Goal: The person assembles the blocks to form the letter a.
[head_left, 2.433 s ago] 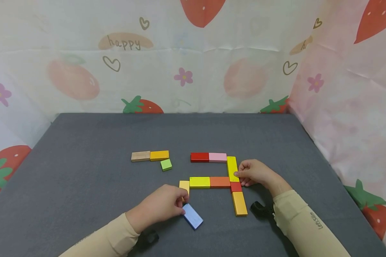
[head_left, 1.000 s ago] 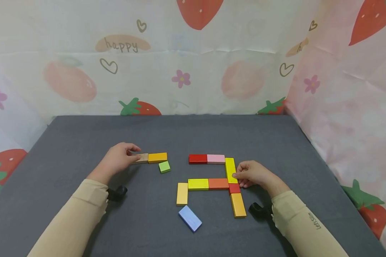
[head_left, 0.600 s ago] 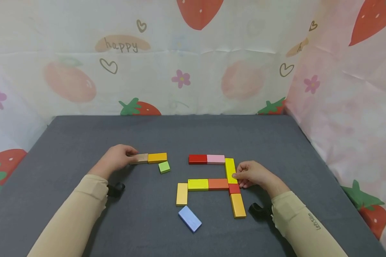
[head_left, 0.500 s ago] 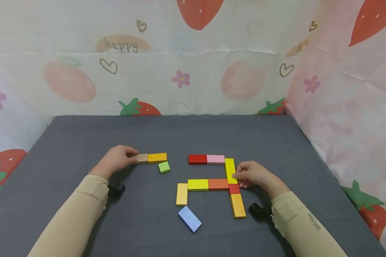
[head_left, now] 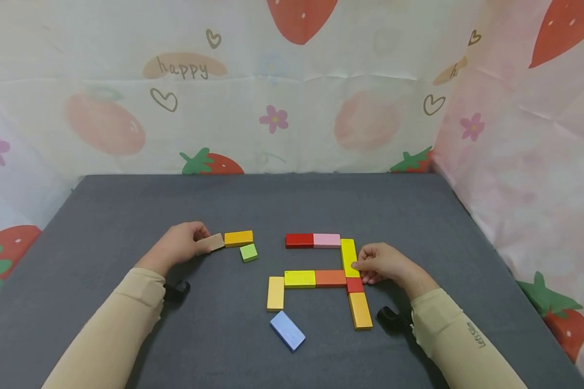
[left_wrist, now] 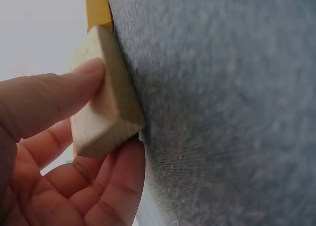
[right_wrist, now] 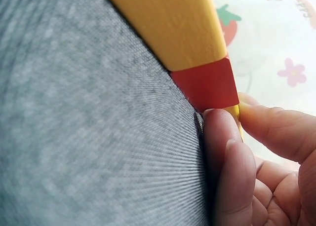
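My left hand (head_left: pixel 182 244) pinches a plain wooden block (left_wrist: pixel 94 112) between thumb and fingers. The block is tilted, one end raised, its far end by an orange-yellow block (head_left: pixel 238 239). A small green block (head_left: pixel 249 253) lies just below that one. My right hand (head_left: pixel 386 265) holds the upright yellow block (head_left: pixel 349 254) at its lower right, thumb on top and fingers along the side. Below it comes a small red block (right_wrist: pixel 207 85), then an amber block (head_left: pixel 360 311). An orange block (head_left: pixel 330 278) and another yellow block (head_left: pixel 299 279) run leftward from there.
A red block (head_left: pixel 299 241) and a pink block (head_left: pixel 326 240) form a row at the top. The pale yellow block (head_left: pixel 275 294) stands lengthwise at left, with a blue block (head_left: pixel 287 330) slanted below. Grey cloth covers the table (head_left: pixel 151 194); printed curtains hang behind and beside it.
My left hand has left the area by the pale yellow and blue blocks for the wooden block, now gripped and tilted out of line with its orange-yellow neighbour. The right hand stays put.
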Tool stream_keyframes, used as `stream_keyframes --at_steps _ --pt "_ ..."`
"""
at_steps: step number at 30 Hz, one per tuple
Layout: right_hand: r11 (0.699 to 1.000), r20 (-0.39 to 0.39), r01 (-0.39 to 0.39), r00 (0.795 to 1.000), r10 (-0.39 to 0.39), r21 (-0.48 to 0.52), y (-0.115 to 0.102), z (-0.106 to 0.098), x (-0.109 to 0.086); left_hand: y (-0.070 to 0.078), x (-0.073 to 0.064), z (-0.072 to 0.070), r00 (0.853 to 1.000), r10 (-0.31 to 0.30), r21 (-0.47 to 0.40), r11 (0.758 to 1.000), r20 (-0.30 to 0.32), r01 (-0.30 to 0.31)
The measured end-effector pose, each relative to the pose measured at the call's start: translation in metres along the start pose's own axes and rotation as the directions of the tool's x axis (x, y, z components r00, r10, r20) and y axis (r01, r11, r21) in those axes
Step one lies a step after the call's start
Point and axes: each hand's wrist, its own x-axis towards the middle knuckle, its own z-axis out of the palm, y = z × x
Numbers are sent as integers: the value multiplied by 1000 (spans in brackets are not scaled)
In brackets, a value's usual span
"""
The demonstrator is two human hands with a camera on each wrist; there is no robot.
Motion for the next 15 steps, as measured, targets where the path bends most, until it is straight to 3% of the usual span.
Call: stream_keyframes --at_steps 5,9,15 --pt "1000 -8 -3 1000 3 -1 0 1 0 2 -4 0 1000 -18 13 1000 -11 19" --pt "1000 -6 -1 1000 1 0 0 1 0 6 -12 -4 998 -4 8 1000 -67 5" --pt "1000 -6 6 1000 -6 -5 0 1 0 28 -26 -12 995 15 -33 999 -99 -18"
